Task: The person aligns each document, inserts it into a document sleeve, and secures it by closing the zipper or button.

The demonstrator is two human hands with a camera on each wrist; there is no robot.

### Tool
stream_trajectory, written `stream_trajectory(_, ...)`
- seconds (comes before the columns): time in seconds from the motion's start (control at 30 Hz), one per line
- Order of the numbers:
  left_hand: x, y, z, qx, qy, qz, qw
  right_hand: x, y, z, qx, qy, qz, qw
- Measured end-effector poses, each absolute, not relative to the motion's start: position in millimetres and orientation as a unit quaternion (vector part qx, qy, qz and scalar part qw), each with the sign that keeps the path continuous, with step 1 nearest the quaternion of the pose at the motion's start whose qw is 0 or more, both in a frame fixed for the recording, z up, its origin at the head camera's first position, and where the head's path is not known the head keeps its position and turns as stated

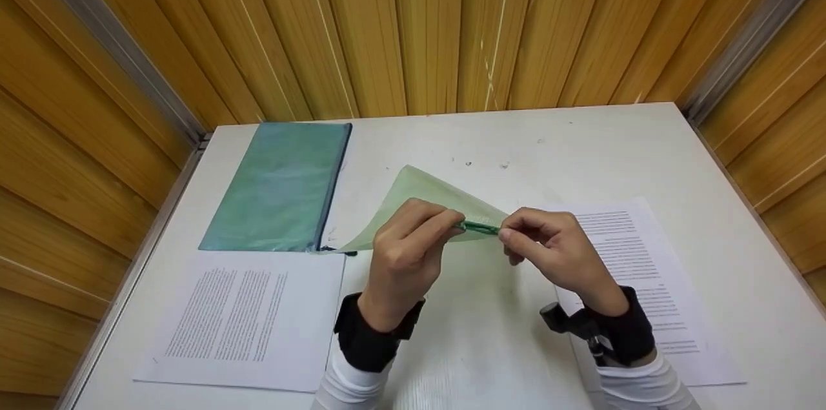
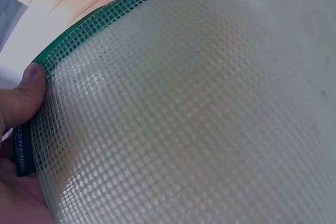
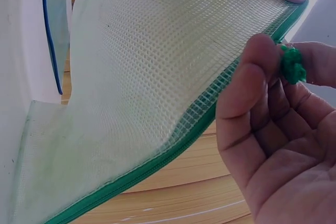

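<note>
mesh pouch [image 1: 419,194]: translucent pale green, held up over the middle of the table [image 1: 581,152], with its green zipper edge [image 3: 121,184] stretched between the two hands. left hand [image 1: 413,245]: grip pinches the pouch at one end of the zipper edge, thumb on the mesh; a dark label [image 2: 23,148] shows beside the fingers. right hand [image 1: 548,245]: grip pinches a small green pull [image 3: 293,65] between thumb and fingertips, right by the zipper edge.

far corner of the pouch points toward the far edge of the table, with a stretch of white surface between. its left tip runs out to the near right corner of a teal pouch [image 1: 274,187]; contact there cannot be told. teal pouch lies flat at far left, dark blue zipper edge on its right side. printed sheets [image 1: 239,319] lie just in front of it, well inside the left edge of the table. a printed page [image 1: 645,268] lies at right, partly under the right forearm. open room to move: far right of the table, beyond the right hand.
</note>
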State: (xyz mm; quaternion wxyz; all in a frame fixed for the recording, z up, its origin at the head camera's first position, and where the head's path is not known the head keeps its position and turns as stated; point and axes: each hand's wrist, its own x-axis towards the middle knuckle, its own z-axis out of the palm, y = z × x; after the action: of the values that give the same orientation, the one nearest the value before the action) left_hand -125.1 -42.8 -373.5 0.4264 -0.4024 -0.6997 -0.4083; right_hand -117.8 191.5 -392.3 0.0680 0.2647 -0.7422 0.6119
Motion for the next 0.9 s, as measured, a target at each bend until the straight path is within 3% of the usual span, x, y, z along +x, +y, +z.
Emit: stream_trajectory(0.9, -126.5, -46.2, -372.2, -0.393, -0.687, -0.421, 0.444, -125.0, 195.8, -394.4, 0.239, -0.748, 0.616, 0.061)
